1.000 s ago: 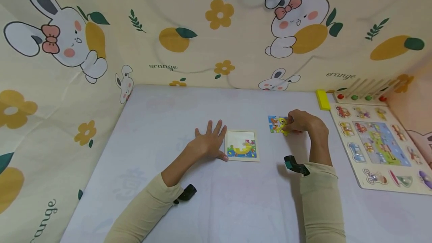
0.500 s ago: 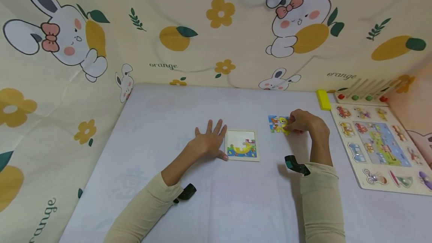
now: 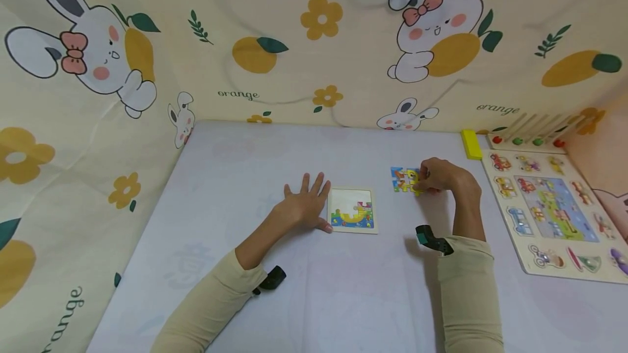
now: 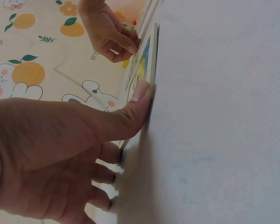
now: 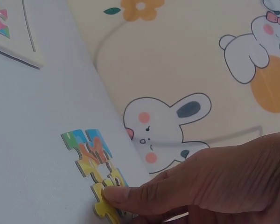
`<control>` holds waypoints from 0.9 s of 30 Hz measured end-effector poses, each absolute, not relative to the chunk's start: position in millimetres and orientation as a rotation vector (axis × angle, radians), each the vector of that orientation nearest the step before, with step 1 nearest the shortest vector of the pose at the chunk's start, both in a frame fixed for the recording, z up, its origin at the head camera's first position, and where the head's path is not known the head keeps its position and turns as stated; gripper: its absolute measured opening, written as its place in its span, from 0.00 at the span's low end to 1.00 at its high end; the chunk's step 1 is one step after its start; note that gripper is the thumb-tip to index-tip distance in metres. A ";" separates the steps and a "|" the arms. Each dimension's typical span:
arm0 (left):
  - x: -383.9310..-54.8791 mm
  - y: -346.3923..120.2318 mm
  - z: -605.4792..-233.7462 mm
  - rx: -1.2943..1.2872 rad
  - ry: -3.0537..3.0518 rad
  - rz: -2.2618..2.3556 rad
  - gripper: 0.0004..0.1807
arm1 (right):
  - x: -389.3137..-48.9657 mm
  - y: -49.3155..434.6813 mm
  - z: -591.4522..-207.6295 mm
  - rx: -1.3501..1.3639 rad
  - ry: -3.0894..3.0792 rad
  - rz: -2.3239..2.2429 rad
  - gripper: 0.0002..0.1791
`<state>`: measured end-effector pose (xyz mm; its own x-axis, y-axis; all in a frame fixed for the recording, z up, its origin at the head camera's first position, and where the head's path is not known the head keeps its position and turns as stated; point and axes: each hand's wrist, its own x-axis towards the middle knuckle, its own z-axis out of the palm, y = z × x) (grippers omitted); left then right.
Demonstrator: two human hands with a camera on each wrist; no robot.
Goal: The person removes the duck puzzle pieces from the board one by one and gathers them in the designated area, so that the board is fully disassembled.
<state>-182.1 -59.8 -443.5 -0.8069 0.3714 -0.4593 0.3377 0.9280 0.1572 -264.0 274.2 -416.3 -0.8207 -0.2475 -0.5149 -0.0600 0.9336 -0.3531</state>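
My left hand [image 3: 301,208] lies with fingers spread on the white tabletop, its thumb at the lower left corner of a small square puzzle tray [image 3: 338,192]. Joined jigsaw pieces [image 3: 351,224] fill the tray's bottom and part of its right side; its upper left shows bare backing. To the right of the tray, my right hand [image 3: 439,174] pinches a yellow puzzle piece [image 5: 100,200] at the near end of a cluster of loose puzzle pieces [image 5: 86,156]. In the right wrist view the thumb rests on that piece; the other fingers are mostly hidden behind it.
A large wooden picture board [image 3: 505,217] lies on the right of the table. Behind it stands a wooden rack with pegs and coloured fruit dots [image 3: 527,144], next to a yellow block [image 3: 471,145]. A rabbit-and-orange printed cloth [image 3: 275,26] hangs along the back and left.
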 end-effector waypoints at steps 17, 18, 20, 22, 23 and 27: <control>-183.3 -59.0 -442.3 0.509 2.577 0.096 0.63 | -264.1 274.3 -416.6 -0.243 2.521 -0.440 0.13; -183.4 -59.1 -442.1 0.509 2.577 0.097 0.63 | -264.0 274.2 -415.9 -0.237 2.517 -0.442 0.13; -183.5 -59.3 -441.3 0.508 2.575 0.097 0.63 | -263.7 273.3 -414.4 -0.229 2.514 -0.439 0.13; -183.3 -59.6 -440.6 0.504 2.572 0.098 0.63 | -263.2 272.9 -412.4 -0.236 2.514 -0.439 0.13; -183.2 -59.6 -440.5 0.503 2.571 0.100 0.63 | -262.7 272.3 -411.1 -0.238 2.516 -0.439 0.13; -182.6 -59.5 -440.5 0.501 2.571 0.096 0.63 | -259.8 268.6 -403.9 -0.271 2.532 -0.433 0.14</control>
